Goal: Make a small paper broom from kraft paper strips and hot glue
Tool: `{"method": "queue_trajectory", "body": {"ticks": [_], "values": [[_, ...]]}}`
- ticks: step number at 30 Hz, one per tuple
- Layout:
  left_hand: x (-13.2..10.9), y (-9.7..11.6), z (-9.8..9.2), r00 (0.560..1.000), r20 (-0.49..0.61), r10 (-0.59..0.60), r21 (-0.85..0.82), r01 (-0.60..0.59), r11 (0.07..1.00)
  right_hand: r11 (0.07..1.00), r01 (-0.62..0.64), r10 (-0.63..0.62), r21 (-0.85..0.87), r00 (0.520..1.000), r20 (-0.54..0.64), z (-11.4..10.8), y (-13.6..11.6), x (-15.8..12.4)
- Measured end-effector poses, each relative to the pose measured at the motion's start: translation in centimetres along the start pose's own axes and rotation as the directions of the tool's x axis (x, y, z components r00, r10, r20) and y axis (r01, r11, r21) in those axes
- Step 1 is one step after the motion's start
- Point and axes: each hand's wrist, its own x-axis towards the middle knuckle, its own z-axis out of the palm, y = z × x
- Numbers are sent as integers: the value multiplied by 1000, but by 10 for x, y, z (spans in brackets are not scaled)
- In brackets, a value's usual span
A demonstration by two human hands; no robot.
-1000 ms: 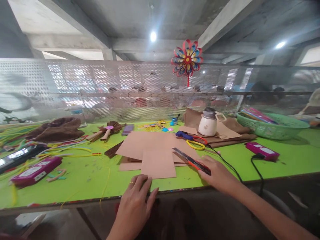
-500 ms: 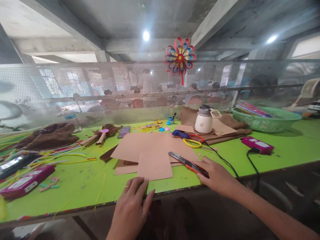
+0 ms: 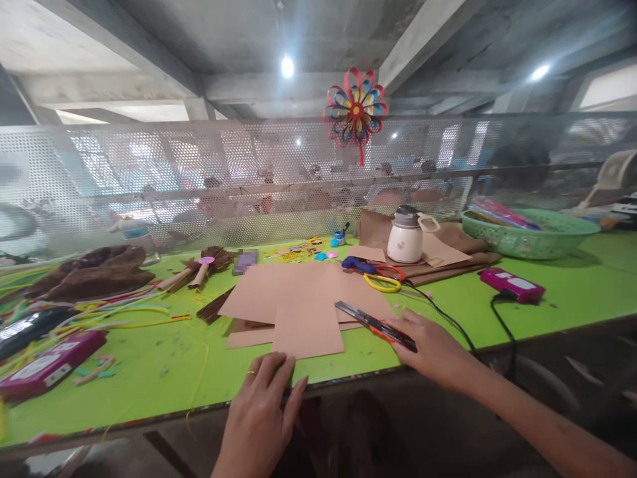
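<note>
My left hand [image 3: 263, 408] rests at the near edge of the green table [image 3: 164, 372], fingers stretched flat and together, tips just short of the nearest brown card sheet [image 3: 306, 322]. A ring shows on one finger. My right hand [image 3: 432, 348] grips the near end of a dark utility knife with an orange trim [image 3: 374, 324], which lies slanted over the right corner of the card sheets. Several brown card sheets overlap in a pile at the table's middle.
Yellow and red handled scissors [image 3: 381, 277], a white jug [image 3: 405, 236], brown paper, a green basket [image 3: 530, 234], a magenta box with a black cable [image 3: 512, 285] to the right. Pipe cleaners, a pink box [image 3: 47, 365] and brown fabric [image 3: 92, 273] on the left. A perforated screen [image 3: 223, 179] backs the table.
The view has shifted slightly to the right and down. Both hands keep nearly the same places on the table edge and on the knife.
</note>
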Motion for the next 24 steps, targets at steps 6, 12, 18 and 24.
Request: {"method": "queue_trajectory", "body": {"ticks": [6, 12, 18, 24], "values": [[0, 0, 0, 1000, 11, 11, 13, -11, 1000, 1000, 3, -3, 6, 1000, 0, 0, 0, -2], [1, 0, 0, 1000, 11, 6, 23, -6, 1000, 1000, -14, 13, 4, 1000, 14, -1, -2, -1], [0, 1, -2, 1000, 28, -8, 4, 8, 1000, 1000, 12, -12, 2, 1000, 3, -1, 0, -1], [1, 1, -2, 1000, 22, -11, -17, 11, 1000, 1000, 1, -1, 6, 1000, 12, -2, -1, -1]]}}
